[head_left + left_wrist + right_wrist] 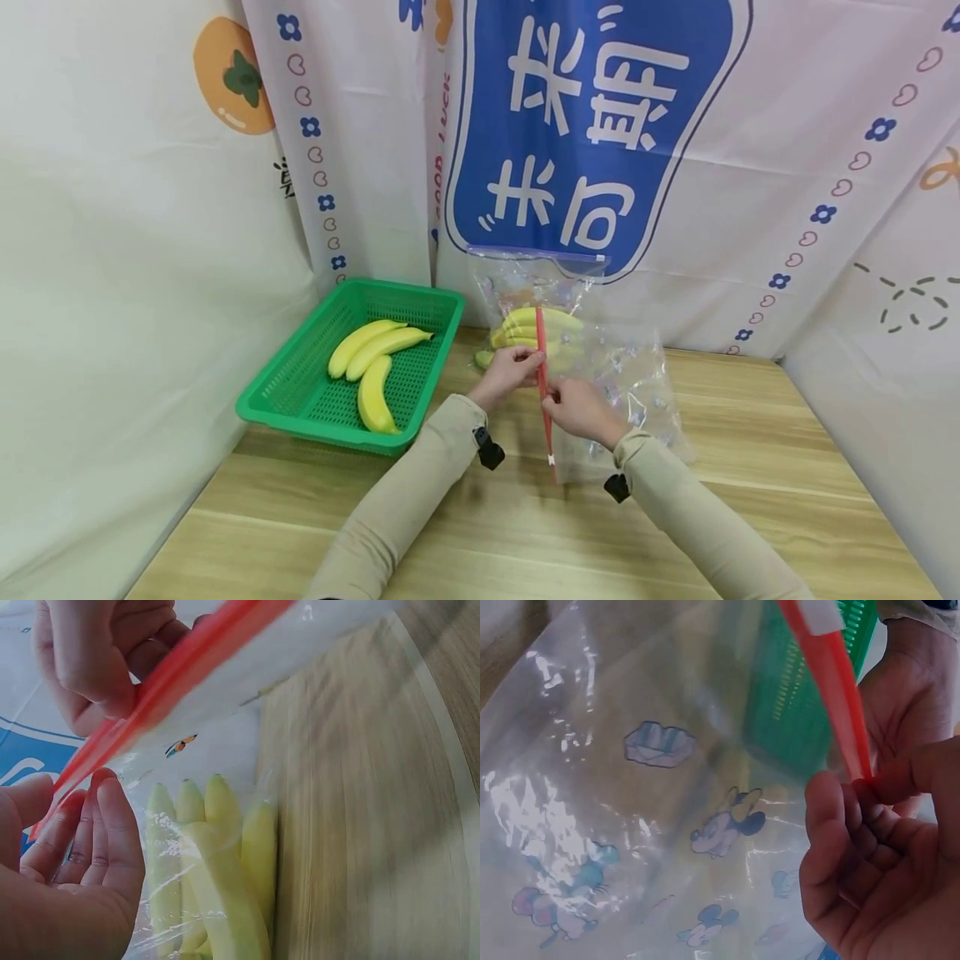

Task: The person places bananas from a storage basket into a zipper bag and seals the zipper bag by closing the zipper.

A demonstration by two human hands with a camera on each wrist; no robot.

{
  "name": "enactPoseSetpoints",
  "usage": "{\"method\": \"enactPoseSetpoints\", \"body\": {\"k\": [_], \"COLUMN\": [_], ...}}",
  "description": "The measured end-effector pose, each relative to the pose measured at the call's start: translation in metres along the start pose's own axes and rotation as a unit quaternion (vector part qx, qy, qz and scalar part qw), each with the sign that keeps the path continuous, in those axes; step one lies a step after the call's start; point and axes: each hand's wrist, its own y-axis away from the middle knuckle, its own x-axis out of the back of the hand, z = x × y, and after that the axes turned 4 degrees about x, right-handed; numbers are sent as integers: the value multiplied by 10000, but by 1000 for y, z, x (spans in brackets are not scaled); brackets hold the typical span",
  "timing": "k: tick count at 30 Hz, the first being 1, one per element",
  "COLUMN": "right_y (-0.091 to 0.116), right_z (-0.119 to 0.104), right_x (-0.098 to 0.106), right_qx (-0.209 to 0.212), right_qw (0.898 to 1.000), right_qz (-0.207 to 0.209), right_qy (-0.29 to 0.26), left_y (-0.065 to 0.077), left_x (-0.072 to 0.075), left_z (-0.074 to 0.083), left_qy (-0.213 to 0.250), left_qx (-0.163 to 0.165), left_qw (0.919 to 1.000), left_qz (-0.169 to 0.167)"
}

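A clear printed zip bag [622,392] with a red seal strip [544,408] is held up on its side, strip to the left. My left hand [512,372] pinches the strip near its upper end. Lower down, my right hand [583,410] pinches the same strip between thumb and fingers, with the white slider [551,460] below it. Cartoon figures show on the film in the right wrist view. Behind my hands stands another clear bag [517,279] with a purple seal [536,252], holding several bananas [225,870].
A green plastic basket [288,425] stands to the left on the wooden table [480,533], with three bananas [378,392] inside. A printed cloth [382,150] hangs behind the table, and pale cloth walls flank both sides.
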Motion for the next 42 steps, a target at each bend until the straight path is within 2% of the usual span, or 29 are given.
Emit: {"method": "enactPoseSetpoints", "body": {"k": [8, 9, 19, 25, 33, 42], "right_y": [2, 3, 1, 0, 0, 0], "right_z": [-1, -2, 0, -1, -4, 0], "right_x": [3, 3, 2, 3, 3, 4], "right_qx": [-10, -25, -150, -298, -523, -668], "right_qw": [9994, 9994, 9995, 9990, 9978, 9965], "right_qz": [187, 210, 216, 156, 328, 481], "right_qy": [-288, -287, -170, -294, -245, -115], "left_y": [3, -1, -1, -2, -3, -4], "left_x": [2, 3, 3, 3, -1, -1], "left_z": [1, -2, -2, -3, -2, -3], "left_qy": [78, 97, 81, -100, -677, -927], "left_qx": [69, 38, -60, -113, -457, -521], "left_qw": [9999, 9999, 9999, 9998, 9960, 9924], "left_qz": [27, 38, 30, 111, 363, 623]}}
